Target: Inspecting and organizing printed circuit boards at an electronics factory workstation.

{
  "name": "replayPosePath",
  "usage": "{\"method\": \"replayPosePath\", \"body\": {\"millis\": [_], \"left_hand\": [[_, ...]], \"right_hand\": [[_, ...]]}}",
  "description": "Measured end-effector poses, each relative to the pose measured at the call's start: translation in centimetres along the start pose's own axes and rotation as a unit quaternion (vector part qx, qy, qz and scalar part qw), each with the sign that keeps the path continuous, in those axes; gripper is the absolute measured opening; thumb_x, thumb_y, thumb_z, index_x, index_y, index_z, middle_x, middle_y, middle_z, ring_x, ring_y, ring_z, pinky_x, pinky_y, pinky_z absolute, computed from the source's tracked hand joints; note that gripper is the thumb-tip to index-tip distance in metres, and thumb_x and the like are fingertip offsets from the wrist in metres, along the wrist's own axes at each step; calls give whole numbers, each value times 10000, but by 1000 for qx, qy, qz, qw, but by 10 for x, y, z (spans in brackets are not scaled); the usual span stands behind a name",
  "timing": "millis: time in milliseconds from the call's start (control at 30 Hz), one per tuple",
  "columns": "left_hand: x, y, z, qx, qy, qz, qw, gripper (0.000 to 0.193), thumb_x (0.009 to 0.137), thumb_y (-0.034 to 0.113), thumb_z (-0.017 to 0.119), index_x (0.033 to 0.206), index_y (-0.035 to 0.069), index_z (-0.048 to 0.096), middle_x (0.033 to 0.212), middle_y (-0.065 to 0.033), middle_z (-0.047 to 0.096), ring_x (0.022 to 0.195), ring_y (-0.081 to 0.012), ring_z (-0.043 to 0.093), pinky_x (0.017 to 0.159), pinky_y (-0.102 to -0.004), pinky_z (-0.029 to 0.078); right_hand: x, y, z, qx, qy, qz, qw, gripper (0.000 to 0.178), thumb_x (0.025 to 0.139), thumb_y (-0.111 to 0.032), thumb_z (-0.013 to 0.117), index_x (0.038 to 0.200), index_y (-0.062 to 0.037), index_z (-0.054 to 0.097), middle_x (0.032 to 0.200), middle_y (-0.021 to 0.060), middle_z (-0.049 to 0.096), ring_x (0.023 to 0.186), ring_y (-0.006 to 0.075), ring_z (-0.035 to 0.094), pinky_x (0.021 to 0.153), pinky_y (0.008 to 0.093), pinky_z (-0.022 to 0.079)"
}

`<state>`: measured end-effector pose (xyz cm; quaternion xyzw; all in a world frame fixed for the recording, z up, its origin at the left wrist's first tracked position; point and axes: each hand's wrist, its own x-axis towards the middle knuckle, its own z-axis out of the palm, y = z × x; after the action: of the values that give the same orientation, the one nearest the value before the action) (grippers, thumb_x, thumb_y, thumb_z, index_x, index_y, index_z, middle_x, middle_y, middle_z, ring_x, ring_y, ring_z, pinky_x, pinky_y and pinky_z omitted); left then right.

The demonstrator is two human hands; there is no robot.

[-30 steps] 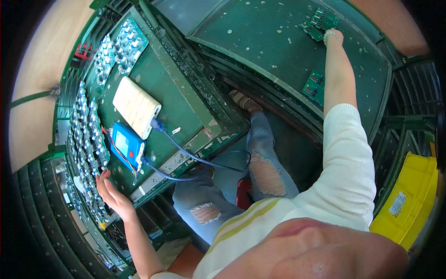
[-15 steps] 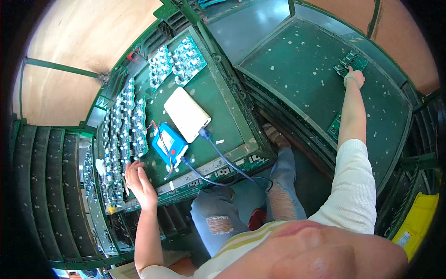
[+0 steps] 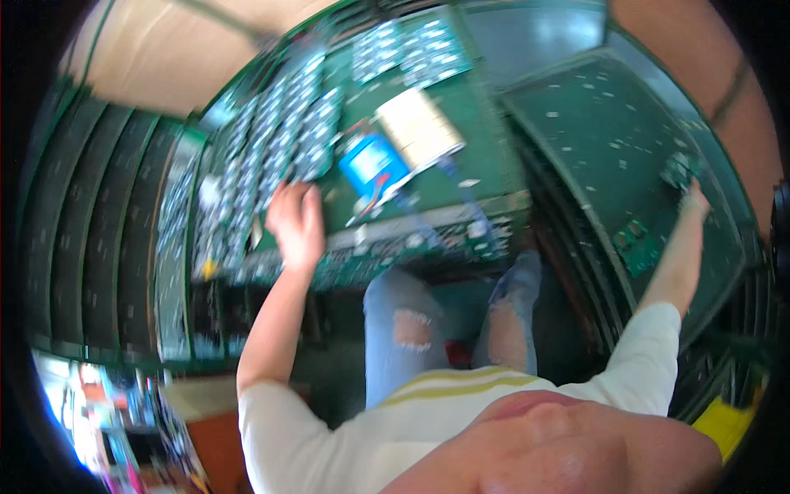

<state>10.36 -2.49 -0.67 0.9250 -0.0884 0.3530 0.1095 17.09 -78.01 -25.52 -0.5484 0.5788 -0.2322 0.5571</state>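
Left hand (image 3: 296,222) is loosely open, empty; right hand (image 3: 696,200), grip unclear, reaches blurred boards (image 3: 679,170), axis unreadable; one nearer board (image 3: 638,251) slants.

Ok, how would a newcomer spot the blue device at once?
Start at the green workbench, upper middle. On it, above and right of the left hand and beside the cream power bank, lies the blue device. Its boxy, bright-blue body and pale screen set it apart from the power bank and circuit boards.

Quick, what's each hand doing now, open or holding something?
Left hand: open beside the rows of circuit boards, nothing visibly held.
Right hand: at the far green board; too blurred to tell whether it's gripping.
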Motion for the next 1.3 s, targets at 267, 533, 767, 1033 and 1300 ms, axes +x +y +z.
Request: {"method": "replayPosePath", "body": {"millis": [267,533,767,1033,1300], "left_hand": [[-2,-4,25,-31,11,-13,999,249,840,308,547,871,66,600,1024,-114,571,1148,-341,413,957,-466,265],[-7,-4,31,-35,31,-7,999,300,822,337,563,874,44,602,1019,-141,568,1146,-354,409,946,-475,272],[-8,-9,36,-48,51,-20,997,355,806,373,552,820,20,591,968,-168,570,1136,-362,417,935,-462,286],[-4,-5,36,-35,15,-76,996,568,791,489,476,902,-57,587,1085,-245,519,1120,-360,405,925,-462,296],[-3,2,41,-162,179,-24,970,315,792,326,552,867,21,537,932,-173,522,972,-326,451,828,-448,344]], "right_hand": [[102,89,-137,-88,41,4,995,768,657,-641,644,931,75,605,815,141,607,683,251,579,617,377,474],[45,83,-131,-339,77,-72,935,992,623,-798,501,999,115,593,1052,219,601,993,338,565,844,417,435],[-43,64,-93,-212,141,-12,967,804,752,-664,512,927,116,603,877,212,640,777,311,642,665,394,518],[-52,26,-77,-188,191,-134,954,706,813,-526,514,980,157,570,991,276,607,999,362,575,861,406,457],[-269,-135,-47,189,-432,-296,831,462,881,-413,533,1118,-18,567,877,75,618,607,130,534,547,240,420]]}}
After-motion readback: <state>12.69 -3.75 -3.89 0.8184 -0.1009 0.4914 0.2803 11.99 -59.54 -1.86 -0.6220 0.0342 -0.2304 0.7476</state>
